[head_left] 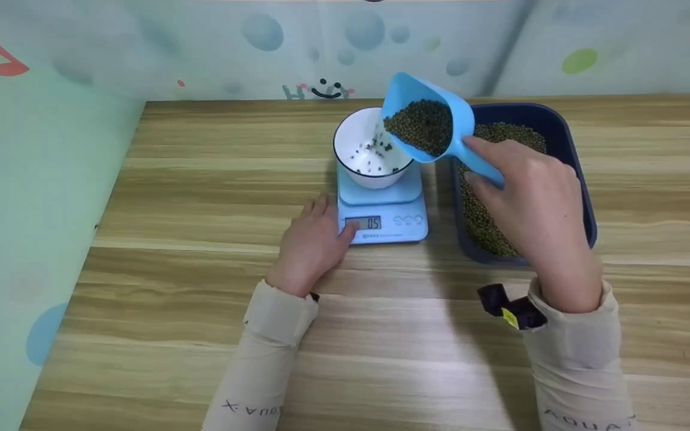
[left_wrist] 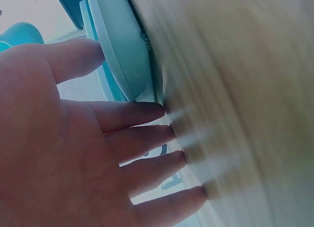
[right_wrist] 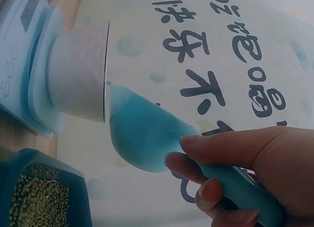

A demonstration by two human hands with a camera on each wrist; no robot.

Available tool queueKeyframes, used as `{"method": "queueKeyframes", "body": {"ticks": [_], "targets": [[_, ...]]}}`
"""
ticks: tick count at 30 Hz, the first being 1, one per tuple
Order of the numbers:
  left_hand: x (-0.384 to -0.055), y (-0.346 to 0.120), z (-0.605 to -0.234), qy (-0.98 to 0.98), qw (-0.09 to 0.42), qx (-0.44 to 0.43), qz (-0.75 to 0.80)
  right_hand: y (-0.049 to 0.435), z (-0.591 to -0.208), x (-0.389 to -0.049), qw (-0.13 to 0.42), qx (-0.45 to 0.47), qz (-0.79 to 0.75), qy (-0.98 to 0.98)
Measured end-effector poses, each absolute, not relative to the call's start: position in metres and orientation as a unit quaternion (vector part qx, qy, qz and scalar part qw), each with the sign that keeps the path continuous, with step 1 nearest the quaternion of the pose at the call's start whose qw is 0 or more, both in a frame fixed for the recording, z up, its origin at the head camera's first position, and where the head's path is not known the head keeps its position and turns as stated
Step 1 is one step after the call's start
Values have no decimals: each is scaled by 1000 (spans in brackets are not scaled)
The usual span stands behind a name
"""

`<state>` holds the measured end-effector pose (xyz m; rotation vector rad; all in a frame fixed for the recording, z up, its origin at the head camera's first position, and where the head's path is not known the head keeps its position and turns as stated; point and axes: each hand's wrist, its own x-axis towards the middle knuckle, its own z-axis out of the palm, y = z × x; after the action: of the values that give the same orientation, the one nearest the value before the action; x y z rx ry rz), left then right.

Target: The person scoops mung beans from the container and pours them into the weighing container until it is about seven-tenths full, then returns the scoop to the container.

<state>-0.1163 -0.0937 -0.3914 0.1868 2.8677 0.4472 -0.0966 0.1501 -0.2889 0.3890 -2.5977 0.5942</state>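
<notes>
My right hand (head_left: 539, 206) grips the handle of a blue scoop (right_wrist: 142, 131) heaped with small greenish-brown beans (head_left: 423, 127). The scoop's lip is tilted at the right rim of a white bowl (head_left: 354, 134) with a dark edge, where a few loose beans lie on the bottom. Under the bowl is a light blue kitchen scale (head_left: 390, 233), its display reading about 0.5. My left hand (head_left: 315, 242) rests at the scale's left front corner, thumb on the edge by the display. In the left wrist view its fingers (left_wrist: 147, 138) are extended, tips on the tabletop.
A dark blue tub (head_left: 584, 203) of the same beans stands right of the scale, partly under my right forearm. Behind the wooden table (head_left: 201, 179) is a wall covering (head_left: 201, 48) with printed bubbles and characters. A black wrist device (head_left: 516, 311) sits by the right cuff.
</notes>
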Motion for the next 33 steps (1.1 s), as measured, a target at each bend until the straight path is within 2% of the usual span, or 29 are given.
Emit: {"method": "queueKeyframes", "body": {"ticks": [33], "targets": [[-116,-94,-393,978,126,60,155,146,-289,-96,233,140,203,-941]]}}
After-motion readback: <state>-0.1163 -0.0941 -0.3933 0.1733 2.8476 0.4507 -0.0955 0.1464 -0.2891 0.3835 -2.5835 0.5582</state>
